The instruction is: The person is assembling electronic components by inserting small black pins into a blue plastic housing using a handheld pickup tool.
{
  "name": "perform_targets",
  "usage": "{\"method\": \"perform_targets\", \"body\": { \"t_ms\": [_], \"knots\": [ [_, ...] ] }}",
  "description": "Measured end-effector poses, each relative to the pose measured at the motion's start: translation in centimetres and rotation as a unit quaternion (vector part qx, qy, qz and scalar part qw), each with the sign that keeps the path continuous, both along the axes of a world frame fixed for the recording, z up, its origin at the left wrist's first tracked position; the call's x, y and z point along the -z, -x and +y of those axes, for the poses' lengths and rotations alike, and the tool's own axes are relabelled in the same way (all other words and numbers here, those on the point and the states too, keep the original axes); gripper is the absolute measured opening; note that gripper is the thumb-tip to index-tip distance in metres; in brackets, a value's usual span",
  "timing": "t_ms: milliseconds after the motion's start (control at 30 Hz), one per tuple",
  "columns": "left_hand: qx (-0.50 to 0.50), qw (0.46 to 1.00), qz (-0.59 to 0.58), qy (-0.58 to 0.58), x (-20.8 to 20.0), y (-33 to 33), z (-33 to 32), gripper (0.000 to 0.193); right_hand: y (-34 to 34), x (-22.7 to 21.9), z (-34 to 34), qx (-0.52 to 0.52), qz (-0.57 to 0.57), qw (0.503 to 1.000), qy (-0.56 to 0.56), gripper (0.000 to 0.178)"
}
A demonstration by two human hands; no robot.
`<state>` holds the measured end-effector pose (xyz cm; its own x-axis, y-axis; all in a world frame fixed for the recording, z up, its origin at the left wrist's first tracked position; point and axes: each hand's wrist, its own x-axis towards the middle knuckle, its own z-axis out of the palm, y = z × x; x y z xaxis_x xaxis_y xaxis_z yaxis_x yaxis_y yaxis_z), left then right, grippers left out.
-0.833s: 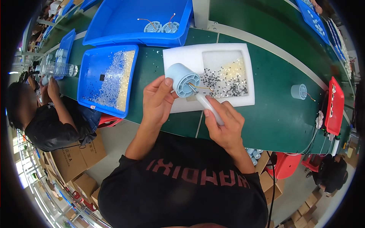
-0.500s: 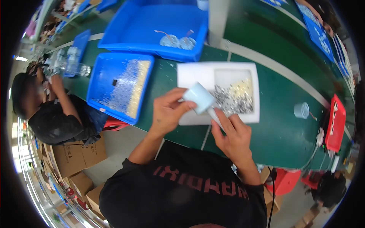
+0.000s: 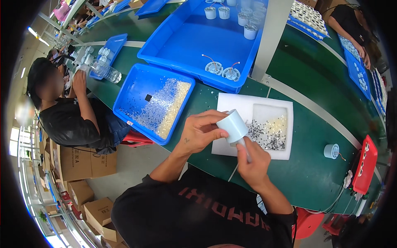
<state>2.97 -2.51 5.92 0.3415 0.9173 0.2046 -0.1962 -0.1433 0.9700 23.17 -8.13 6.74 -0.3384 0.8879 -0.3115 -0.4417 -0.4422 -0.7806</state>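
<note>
A pale blue cup (image 3: 234, 125) is gripped by the curled fingers of the left hand (image 3: 202, 131) just above the near edge of the white tray (image 3: 231, 103). A thin tool (image 3: 247, 149) is pinched in the closed right hand (image 3: 253, 163), directly below the cup

Brown cardboard boxes (image 3: 80, 163) with dark print on their sides stand stacked on the floor, far to the left of and below the fingers (image 3: 215, 133), under the green bench's edge. More cartons (image 3: 97, 213) sit lower left, nearer the frame's rim. No screens or signs show; any labels are too small to tell.
</note>
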Motion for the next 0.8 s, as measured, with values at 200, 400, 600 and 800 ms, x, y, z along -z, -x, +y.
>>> {"method": "perform_targets", "body": {
  "t_ms": [200,400,600,800],
  "knots": [
    [0.028,0.999,-0.043,-0.012,1.3,0.3,1.1,0.045,1.7,1.0,-1.0,-0.026,-0.094,0.994,-0.051,0.016],
    [-0.088,0.977,0.137,-0.134,0.4,0.6,1.0,0.065,0.4,2.5,-2.1,0.162,-0.425,0.796,-0.399,0.036],
    [-0.038,0.893,0.281,-0.348,-0.3,-1.6,0.7,0.063,1.1,-0.4,-0.5,0.036,-0.486,0.779,-0.395,0.046],
    [-0.067,0.876,0.274,-0.392,-0.8,-2.0,1.5,0.068,0.5,-2.0,0.0,0.039,-0.358,0.855,-0.372,0.041]
  ]
}}
